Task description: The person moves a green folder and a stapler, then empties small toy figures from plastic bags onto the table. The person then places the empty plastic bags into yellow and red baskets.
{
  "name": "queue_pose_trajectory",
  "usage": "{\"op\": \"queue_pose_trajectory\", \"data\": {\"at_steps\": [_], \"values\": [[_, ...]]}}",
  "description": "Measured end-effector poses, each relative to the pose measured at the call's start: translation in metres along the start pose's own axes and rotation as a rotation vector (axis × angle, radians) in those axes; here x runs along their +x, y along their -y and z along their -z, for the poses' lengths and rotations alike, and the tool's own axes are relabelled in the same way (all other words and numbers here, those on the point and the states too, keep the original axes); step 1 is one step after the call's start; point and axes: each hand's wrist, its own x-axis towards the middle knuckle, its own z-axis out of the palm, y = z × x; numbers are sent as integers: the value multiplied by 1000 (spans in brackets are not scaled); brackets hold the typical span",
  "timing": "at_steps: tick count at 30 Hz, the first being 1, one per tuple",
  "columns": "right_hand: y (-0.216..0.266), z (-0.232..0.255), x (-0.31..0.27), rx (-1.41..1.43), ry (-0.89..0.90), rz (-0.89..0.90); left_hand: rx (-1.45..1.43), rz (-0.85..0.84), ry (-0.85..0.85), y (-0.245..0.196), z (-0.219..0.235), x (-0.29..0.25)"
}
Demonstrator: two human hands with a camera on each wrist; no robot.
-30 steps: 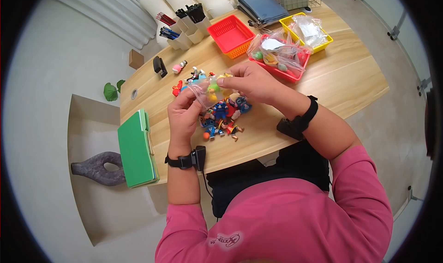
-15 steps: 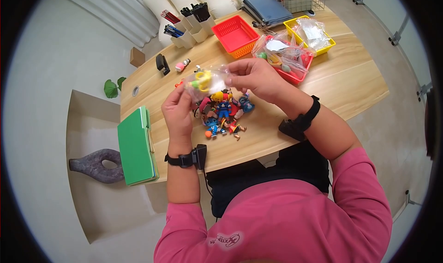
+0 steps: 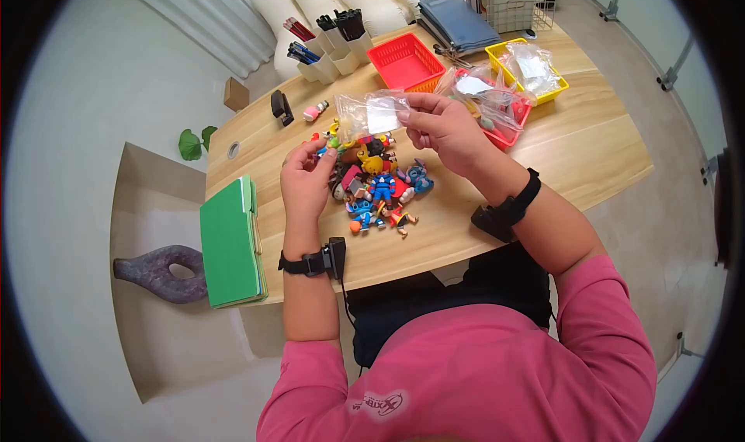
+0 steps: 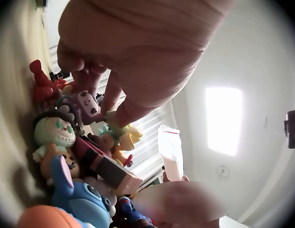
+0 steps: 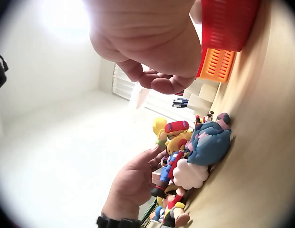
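Observation:
My left hand (image 3: 305,184) is at the far left of a heap of small toy figures (image 3: 380,184), thumb and fingertips pinching a small green and yellow figure (image 4: 124,133). Its lower part overlaps the heap. Thumb and forefinger of my right hand (image 3: 452,135) hold the edge of a clear plastic bag (image 3: 353,114) with a white label (image 3: 383,114), raised above the heap's far side. The bag looks flat. Among the heap are blue big-eared figures (image 4: 85,197) and a pale green figure with a dark hat (image 4: 56,130).
A pink figure (image 3: 315,111) and a black stapler (image 3: 282,108) lie back left, near pen holders (image 3: 335,63). Behind the bag stands a red basket (image 3: 405,60). Bagged items fill another red basket (image 3: 508,138) and a yellow one (image 3: 552,95). A green folder (image 3: 229,244) lies left.
The bag has come away from my left hand and now hangs from my right hand alone. The green and yellow figure, earlier seen at the bag, is now in my left fingertips.

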Motion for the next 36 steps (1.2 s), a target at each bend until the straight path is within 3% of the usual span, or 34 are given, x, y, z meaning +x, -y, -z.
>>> {"op": "queue_pose_trajectory", "data": {"at_steps": [5,7,8,10,13,17,19,22,26,28,30,33,36], "values": [[0,-4,-3,-76,52,1,148,-61,-15,-2,0,0],[1,-6,-6,-145,99,8,-153,-108,-68,-10,-5,-2],[2,-9,-9,-144,101,6,-153,-106,-70,-16,-2,-5],[3,-15,-13,-221,108,-23,-366,-36,125,-31,4,-13],[-3,-16,-13,-218,188,11,-312,-87,131,-41,-17,-24],[-15,-3,-7,-295,345,-42,-336,-53,93,-32,-8,-21],[-14,-3,-9,-390,446,-185,-454,-43,101,-32,-11,-21],[-11,-12,-15,-411,383,-81,-300,-46,100,-36,-17,-25],[-1,-5,-9,-493,280,-149,-266,-118,101,-29,-16,-24],[9,-5,-11,-71,296,-249,-264,-87,44,-27,-13,-20],[11,-16,-19,-147,255,-217,-264,-94,80,-27,-13,-22],[0,-14,-18,-532,266,-149,-249,-117,122,-26,-17,-23],[0,-15,-17,-374,179,-157,-237,-135,133,-26,-18,-24]]}}
